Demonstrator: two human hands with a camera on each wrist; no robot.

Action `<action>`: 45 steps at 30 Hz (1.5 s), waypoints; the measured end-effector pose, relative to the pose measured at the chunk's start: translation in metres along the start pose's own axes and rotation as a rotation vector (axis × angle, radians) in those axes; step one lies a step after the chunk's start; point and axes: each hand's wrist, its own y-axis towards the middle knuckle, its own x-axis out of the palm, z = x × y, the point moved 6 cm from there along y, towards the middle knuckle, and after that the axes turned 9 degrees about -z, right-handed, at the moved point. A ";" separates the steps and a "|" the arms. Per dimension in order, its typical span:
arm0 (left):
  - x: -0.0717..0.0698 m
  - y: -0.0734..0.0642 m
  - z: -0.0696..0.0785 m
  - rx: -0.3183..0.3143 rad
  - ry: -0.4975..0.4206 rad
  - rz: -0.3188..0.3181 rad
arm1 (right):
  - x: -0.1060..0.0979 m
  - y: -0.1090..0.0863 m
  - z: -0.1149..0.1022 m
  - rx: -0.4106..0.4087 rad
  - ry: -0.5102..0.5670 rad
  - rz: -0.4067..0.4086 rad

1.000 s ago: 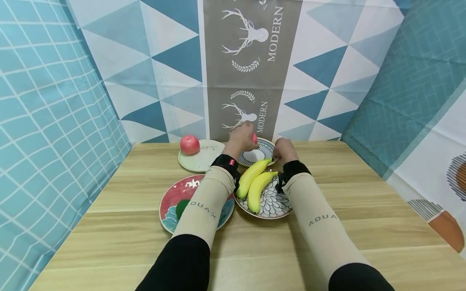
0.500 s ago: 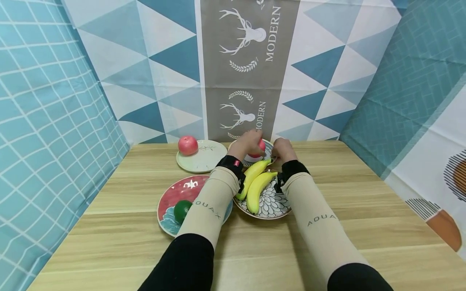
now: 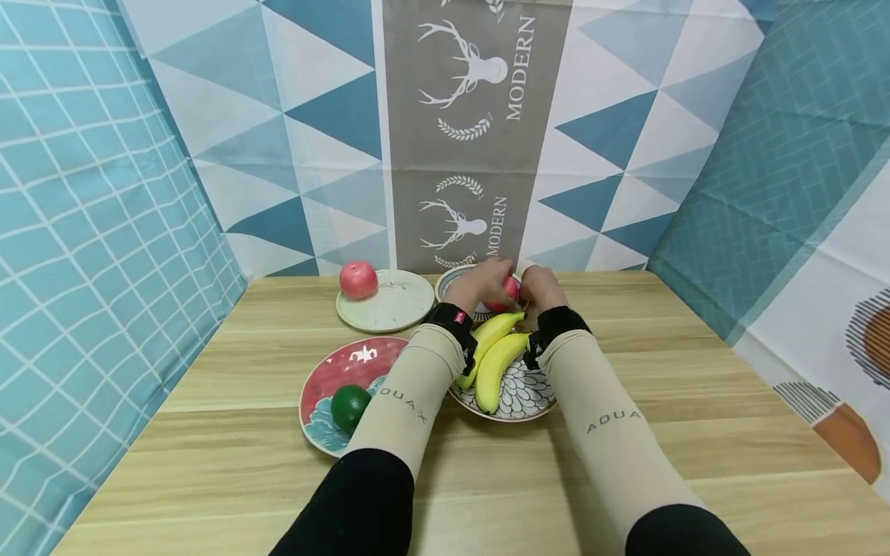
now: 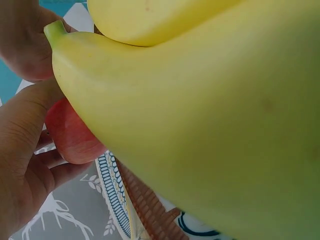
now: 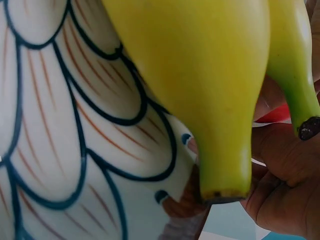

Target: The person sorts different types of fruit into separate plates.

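My left hand (image 3: 482,283) holds a red apple (image 3: 511,289) over the patterned plate (image 3: 448,279) at the back of the table. In the left wrist view, its thumb and fingers curl round the apple (image 4: 75,134). Right beside it, my right hand (image 3: 542,286) is near the apple and the same plate's right side; bananas hide part of its fingers, so its grip is unclear. Two yellow bananas (image 3: 499,373) lie on the flower-patterned plate (image 3: 528,394) in front of the hands, and they fill much of both wrist views.
Another red apple (image 3: 358,279) sits on the cream plate (image 3: 389,313) at the back left. A round green fruit (image 3: 350,407) rests on the red and blue plate (image 3: 327,378), partly covered by my left forearm. Patterned cloth hangs behind the wooden table (image 3: 229,432).
My left hand has moved right and slightly down with the apple, closing the gap to my right hand. The right hand has stayed nearly in place.
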 end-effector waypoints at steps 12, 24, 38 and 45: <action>0.004 0.001 0.004 -0.005 0.019 -0.025 | -0.002 -0.005 -0.001 -0.028 -0.047 0.014; -0.002 -0.008 0.007 0.012 -0.016 -0.031 | -0.003 -0.019 -0.005 -0.067 -0.009 0.014; -0.030 -0.038 -0.034 -0.090 -0.032 -0.161 | -0.004 -0.018 -0.005 -0.068 -0.016 0.003; -0.059 -0.064 -0.069 -0.091 0.028 -0.114 | -0.003 -0.009 -0.003 -0.041 -0.038 -0.043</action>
